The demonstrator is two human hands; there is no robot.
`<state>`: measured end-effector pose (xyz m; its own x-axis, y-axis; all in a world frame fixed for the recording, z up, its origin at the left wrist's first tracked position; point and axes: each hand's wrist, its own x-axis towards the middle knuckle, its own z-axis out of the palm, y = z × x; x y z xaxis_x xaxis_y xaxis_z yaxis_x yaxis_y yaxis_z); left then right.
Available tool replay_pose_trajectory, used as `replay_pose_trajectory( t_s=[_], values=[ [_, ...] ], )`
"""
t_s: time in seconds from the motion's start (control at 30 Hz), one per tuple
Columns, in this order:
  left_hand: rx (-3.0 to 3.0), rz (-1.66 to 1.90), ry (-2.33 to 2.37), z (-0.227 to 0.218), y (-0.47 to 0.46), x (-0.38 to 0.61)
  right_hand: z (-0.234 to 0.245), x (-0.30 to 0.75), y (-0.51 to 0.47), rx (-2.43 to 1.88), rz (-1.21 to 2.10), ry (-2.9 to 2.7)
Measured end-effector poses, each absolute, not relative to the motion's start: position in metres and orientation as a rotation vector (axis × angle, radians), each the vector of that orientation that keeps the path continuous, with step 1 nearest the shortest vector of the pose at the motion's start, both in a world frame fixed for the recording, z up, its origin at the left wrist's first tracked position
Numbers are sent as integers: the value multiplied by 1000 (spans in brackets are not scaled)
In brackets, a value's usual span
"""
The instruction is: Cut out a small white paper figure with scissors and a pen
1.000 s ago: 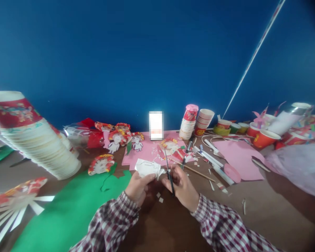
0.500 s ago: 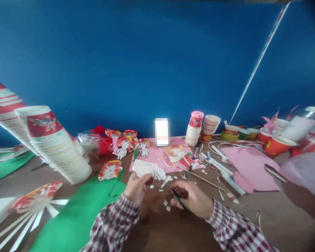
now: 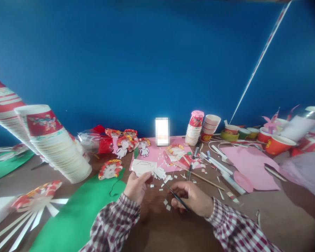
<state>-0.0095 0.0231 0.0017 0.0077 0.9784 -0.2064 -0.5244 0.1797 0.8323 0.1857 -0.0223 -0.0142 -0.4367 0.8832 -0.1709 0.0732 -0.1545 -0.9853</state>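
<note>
My left hand [image 3: 138, 187] pinches a white paper piece [image 3: 144, 167] with dark drawn lines; its right end is cut into a figure-like shape. In my right hand [image 3: 190, 197], closed, is a slim black pointed tool [image 3: 180, 201], its thin tip toward the paper but apart from it. I cannot make out its exact kind. Small paper scraps [image 3: 166, 202] lie on the brown table [image 3: 170, 232] between the hands. Beyond the paper is a pink sheet [image 3: 151, 147] with more scraps on it. White cut-out figures [image 3: 144, 151] with red-and-yellow trim stand to its left.
Tall leaning paper cup stacks [image 3: 57, 150] stand at the left, beside a green sheet [image 3: 76, 213]. Shorter cup stacks [image 3: 193, 131] are at the back. Several markers [image 3: 217, 164], a wooden stick [image 3: 203, 182] and another pink sheet [image 3: 252, 168] lie right. Orange cups [image 3: 279, 144] stand far right.
The black tool's tip has drawn slightly back from the paper. My left hand keeps its pinch, with the paper shifted only a little.
</note>
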Motion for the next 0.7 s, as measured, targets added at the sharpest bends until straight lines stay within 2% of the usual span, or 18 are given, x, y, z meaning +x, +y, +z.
replay_pose_trajectory(
  t_s=[0.7],
  values=[
    [550,1192,906,5,14,5,-16,184,-19,-991,1742,-1395]
  ],
)
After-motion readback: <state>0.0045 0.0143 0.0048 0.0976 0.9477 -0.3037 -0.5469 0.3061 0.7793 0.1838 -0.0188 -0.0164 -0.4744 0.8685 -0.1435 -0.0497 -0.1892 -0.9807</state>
